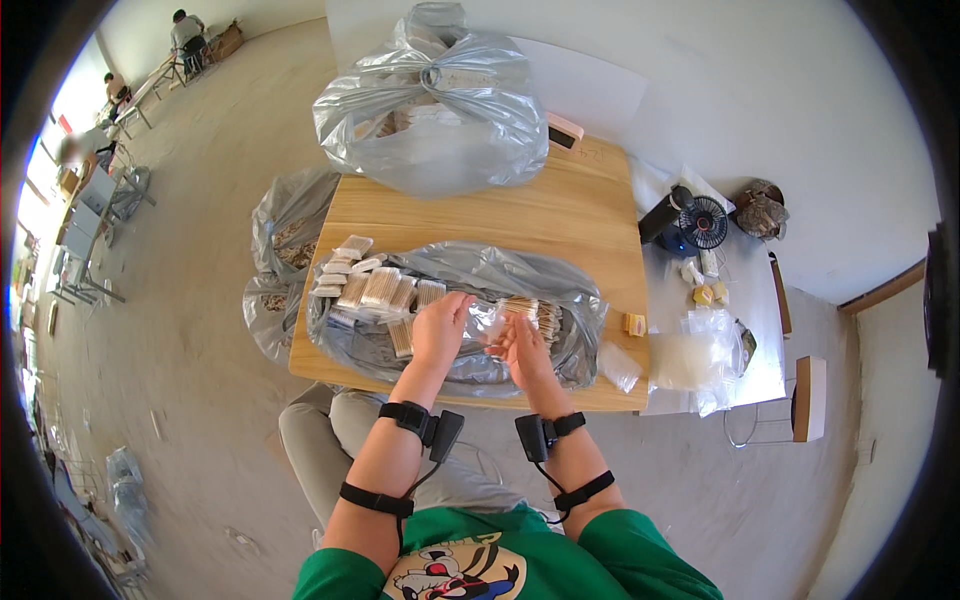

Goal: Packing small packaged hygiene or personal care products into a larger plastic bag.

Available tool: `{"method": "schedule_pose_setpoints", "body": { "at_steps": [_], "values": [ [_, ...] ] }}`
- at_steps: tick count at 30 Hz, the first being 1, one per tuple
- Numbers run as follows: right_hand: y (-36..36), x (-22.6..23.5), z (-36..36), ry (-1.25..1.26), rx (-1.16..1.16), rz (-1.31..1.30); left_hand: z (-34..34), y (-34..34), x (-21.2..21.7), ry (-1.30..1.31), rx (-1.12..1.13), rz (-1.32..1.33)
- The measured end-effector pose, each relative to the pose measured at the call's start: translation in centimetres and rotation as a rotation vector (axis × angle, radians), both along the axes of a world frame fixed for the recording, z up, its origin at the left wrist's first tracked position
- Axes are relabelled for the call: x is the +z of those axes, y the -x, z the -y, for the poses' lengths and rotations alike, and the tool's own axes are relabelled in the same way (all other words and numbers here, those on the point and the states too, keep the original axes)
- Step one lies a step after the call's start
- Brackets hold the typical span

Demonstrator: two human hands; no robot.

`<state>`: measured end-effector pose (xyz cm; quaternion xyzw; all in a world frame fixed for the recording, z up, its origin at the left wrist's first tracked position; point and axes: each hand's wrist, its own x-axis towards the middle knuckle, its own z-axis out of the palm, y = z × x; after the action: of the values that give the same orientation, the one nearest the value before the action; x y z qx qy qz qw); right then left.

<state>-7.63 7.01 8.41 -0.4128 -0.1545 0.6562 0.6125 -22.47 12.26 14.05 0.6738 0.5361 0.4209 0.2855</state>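
Green T-shirt (570, 570) nearest, the left hand (440, 325) pinches a clear plastic bag (484, 321) over a grey sack (490, 262), the right hand (522, 350) loosely curled beside it, grip unclear; stick packets (382, 287) leftward look done, sticks (548, 322) rightward seem unbagged

Here the left hand (437, 335) partly hides its own grip on the clear bag (485, 320), itself blurring into glare, while the knotted sack (430, 165) looks perhaps too cloudy to read inside and the green shirt (545, 560) runs off the bottom edge.
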Motion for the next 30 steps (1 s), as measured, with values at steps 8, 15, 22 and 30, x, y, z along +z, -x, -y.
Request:
{"method": "schedule_pose_setpoints", "body": {
  "at_steps": [8, 15, 22, 30],
  "values": [
    [-2.7, -1.1, 2.1, -0.079, -0.047, 0.204, -0.5, -0.2, -0.8, -0.058, 0.040, -0.162],
    [-13.2, 1.2, 5.9, 0.017, -0.388, 0.593, 0.2, 1.4, -1.6, -0.017, 0.070, -0.101],
    [-23.9, -2.7, 7.1, 0.239, -0.600, 0.846, 0.5, 1.0, -2.2, 0.019, 0.037, -0.055],
    [-26.2, -3.4, 4.8, 0.357, -0.440, 1.535, 1.4, 1.2, -2.1, 0.095, 0.034, 0.004]
  ]
}}
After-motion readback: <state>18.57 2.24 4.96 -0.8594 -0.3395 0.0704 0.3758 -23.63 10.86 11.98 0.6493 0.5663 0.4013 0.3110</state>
